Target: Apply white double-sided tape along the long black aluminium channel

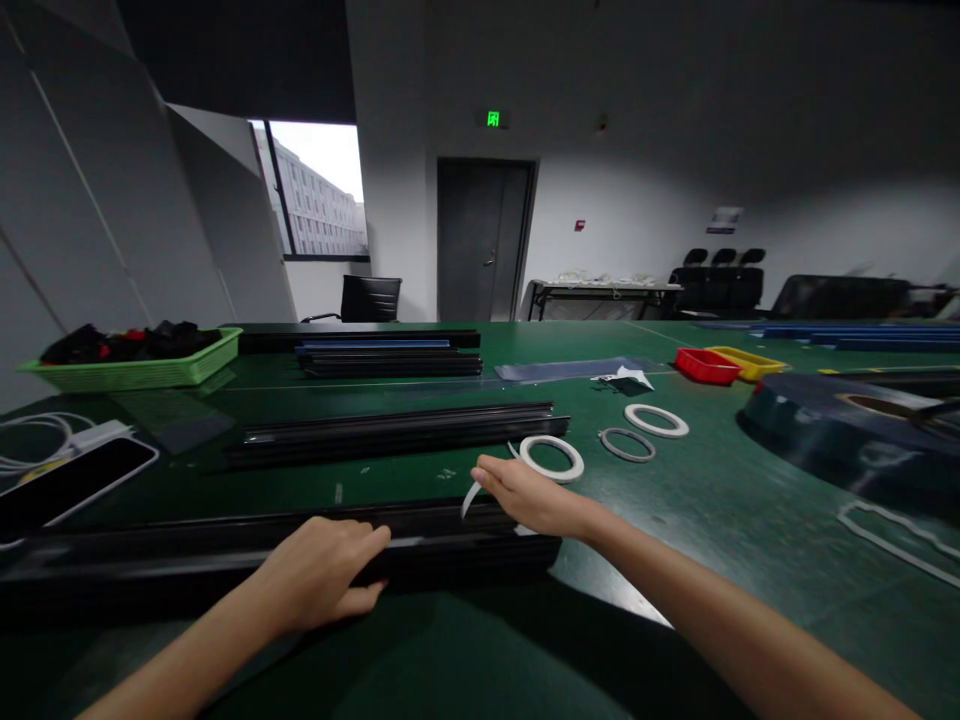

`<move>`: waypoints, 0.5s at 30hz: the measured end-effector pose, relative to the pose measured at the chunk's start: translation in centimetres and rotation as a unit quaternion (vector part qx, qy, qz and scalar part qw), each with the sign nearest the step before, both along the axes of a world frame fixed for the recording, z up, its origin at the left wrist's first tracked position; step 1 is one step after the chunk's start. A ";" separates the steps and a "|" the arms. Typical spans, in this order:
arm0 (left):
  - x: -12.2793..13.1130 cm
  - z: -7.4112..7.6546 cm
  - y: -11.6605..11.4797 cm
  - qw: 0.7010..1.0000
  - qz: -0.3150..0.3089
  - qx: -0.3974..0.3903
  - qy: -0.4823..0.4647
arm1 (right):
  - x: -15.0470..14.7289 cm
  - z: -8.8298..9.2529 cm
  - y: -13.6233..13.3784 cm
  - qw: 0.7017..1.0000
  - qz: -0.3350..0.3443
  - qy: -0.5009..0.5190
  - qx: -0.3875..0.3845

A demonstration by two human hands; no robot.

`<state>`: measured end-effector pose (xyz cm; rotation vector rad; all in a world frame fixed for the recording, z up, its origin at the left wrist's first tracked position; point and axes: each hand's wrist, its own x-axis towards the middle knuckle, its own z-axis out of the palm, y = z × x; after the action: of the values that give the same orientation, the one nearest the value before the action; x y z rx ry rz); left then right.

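Strip of white tape [469, 499] hangs pinched between the thumb and fingers of the right hand [529, 495], just over the right part of the near black profile [450, 562]. Left of that hand, the left hand [319, 572] grasps the same profile, fingers over the top and thumb on the near side. Just beyond the right hand lies a white tape roll [576, 463]; farther right of it are a grey ring [630, 458] and a second white roll [683, 429]. Beyond both hands, another black profile [397, 437] crosses the green table [675, 510]. A green basket [142, 374] stands well beyond the left hand, to its left.
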<state>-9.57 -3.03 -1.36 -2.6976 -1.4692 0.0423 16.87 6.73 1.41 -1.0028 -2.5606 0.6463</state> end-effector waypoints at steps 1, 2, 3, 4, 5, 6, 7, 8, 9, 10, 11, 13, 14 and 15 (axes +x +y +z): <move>0.0 0.0 0.0 1.000 0.002 0.002 -0.001 | 0.0 0.0 0.0 1.000 0.000 0.000 0.000; 0.0 -0.1 0.0 1.000 0.004 0.003 -0.001 | 0.0 0.1 -0.1 1.000 -0.001 -0.002 -0.002; 0.0 -0.1 0.0 1.000 0.006 0.004 -0.002 | -0.1 0.1 -0.1 1.000 -0.002 -0.006 -0.004; 0.0 -0.2 0.0 1.000 0.007 0.005 -0.003 | -0.1 0.1 -0.1 1.000 -0.006 -0.010 -0.008; -0.1 -0.2 0.0 1.000 0.009 0.005 -0.003 | -0.1 0.1 -0.2 1.000 -0.009 -0.014 -0.012; -0.1 -0.3 0.0 1.000 0.012 0.004 -0.002 | -0.1 0.1 -0.2 1.000 -0.011 -0.018 -0.015; -0.1 -0.4 0.0 1.000 0.015 0.004 0.000 | -0.1 0.1 -0.3 1.000 -0.012 -0.021 -0.016; -0.2 -0.5 0.1 1.000 0.019 0.005 0.003 | 0.0 0.1 -0.3 1.000 -0.011 -0.023 -0.014; -0.2 -0.5 0.2 1.000 0.023 0.007 0.007 | 0.0 0.0 -0.3 1.000 -0.010 -0.023 -0.009; -0.2 -0.6 0.2 1.000 0.026 0.010 0.011 | 0.0 0.0 -0.3 1.000 -0.008 -0.023 -0.004; -0.2 -0.6 0.3 0.999 0.029 0.013 0.014 | 0.0 -0.1 -0.2 1.000 -0.007 -0.023 0.001; -0.2 -0.6 0.4 0.999 0.032 0.017 0.018 | 0.0 -0.1 -0.1 1.000 -0.005 -0.023 0.008; -0.2 -0.6 0.4 0.999 0.030 0.017 0.019 | 0.0 -0.2 -0.1 1.000 -0.003 -0.023 0.010; -0.2 -0.6 0.4 0.999 0.026 0.016 0.019 | 0.0 -0.1 -0.1 1.000 -0.001 -0.022 0.010</move>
<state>-9.73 -2.62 -1.93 -2.6177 -1.5167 0.0728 16.91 6.67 1.26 -1.0236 -2.5981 0.6024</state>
